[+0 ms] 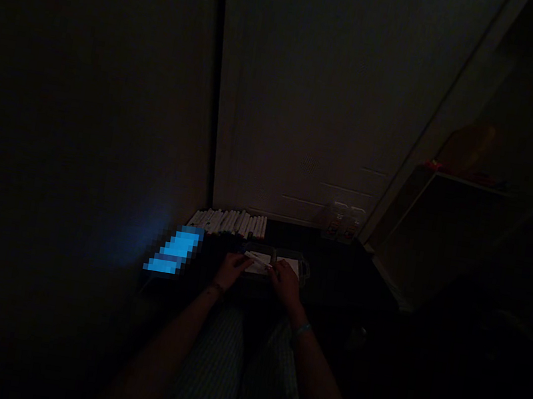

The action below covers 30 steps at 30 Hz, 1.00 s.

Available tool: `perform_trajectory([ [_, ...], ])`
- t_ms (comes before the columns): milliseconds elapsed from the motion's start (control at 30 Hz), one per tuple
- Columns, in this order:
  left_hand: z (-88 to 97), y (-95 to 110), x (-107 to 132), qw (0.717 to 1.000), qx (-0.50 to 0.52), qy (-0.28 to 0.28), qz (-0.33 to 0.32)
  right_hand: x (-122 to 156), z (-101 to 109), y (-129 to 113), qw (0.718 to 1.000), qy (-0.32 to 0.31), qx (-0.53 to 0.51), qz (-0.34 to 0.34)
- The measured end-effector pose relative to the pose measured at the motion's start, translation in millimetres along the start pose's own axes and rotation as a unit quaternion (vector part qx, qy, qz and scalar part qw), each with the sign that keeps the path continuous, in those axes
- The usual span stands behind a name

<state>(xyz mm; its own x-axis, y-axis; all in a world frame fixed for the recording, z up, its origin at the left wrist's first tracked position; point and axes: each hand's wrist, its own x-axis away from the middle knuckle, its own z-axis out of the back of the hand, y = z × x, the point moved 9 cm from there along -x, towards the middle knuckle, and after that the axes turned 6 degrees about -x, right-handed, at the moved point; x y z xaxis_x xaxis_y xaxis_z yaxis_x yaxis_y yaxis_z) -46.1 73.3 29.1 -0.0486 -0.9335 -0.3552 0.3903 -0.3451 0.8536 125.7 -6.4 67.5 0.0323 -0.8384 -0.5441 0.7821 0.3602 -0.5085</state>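
In the dim light, a slim white marker point(257, 260) lies slantwise between my two hands. My left hand point(232, 269) pinches its left end, and my right hand point(285, 282) pinches the right end. Below the marker is an open clear plastic case point(306, 270) with pale, flat contents in two sections; what they are is too dark to tell. Behind it to the left, several white markers point(230, 223) lie side by side in a row.
A glowing blurred screen point(175, 250) is at the left of the dark table point(349, 283). Two clear packages point(343, 223) stand against the pale wall panel point(307, 98) at the back. On the right is a box-like unit point(423, 231) with a yellowish object point(471, 148) on top.
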Motion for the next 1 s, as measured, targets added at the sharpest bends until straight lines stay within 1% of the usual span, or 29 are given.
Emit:
perform_trajectory([
  [133, 3.0, 0.8, -0.4, 1.0, 0.014, 0.009, 0.003, 0.8, 1.9, -2.7, 1.0, 0.004, -0.014, 0.003],
  [267, 2.1, 4.9, -1.9, 0.997, 0.082, -0.01, 0.01, 0.3, 5.2, -0.2, 0.999, 0.022, -0.031, -0.009],
  [400, 3.9, 5.1, -1.4, 0.993, 0.112, 0.001, 0.021, -0.1, 5.2, 3.5, 0.999, 0.023, -0.04, -0.028],
  [633, 3.1, 9.9, 0.4, 0.994, 0.111, -0.013, 0.014, 0.8, 6.2, 2.6, 0.998, 0.03, -0.058, -0.021],
  [733, 2.2, 9.2, -0.4, 0.994, 0.108, -0.02, 0.012, 0.9, 5.0, 7.5, 0.997, 0.039, -0.057, -0.034],
  [833, 0.2, 5.4, -1.3, 0.996, 0.08, -0.031, 0.008, 1.3, 4.2, 13.6, 0.996, 0.053, -0.054, -0.052],
  [900, 0.7, 0.8, -2.3, 0.998, 0.057, -0.023, 0.009, 1.6, 4.1, 16.5, 0.995, 0.062, -0.053, -0.058],
  [1000, 5.0, -5.9, -3.3, 0.999, 0.029, 0.014, 0.014, 2.0, 4.3, 19.3, 0.994, 0.071, -0.054, -0.064],
])
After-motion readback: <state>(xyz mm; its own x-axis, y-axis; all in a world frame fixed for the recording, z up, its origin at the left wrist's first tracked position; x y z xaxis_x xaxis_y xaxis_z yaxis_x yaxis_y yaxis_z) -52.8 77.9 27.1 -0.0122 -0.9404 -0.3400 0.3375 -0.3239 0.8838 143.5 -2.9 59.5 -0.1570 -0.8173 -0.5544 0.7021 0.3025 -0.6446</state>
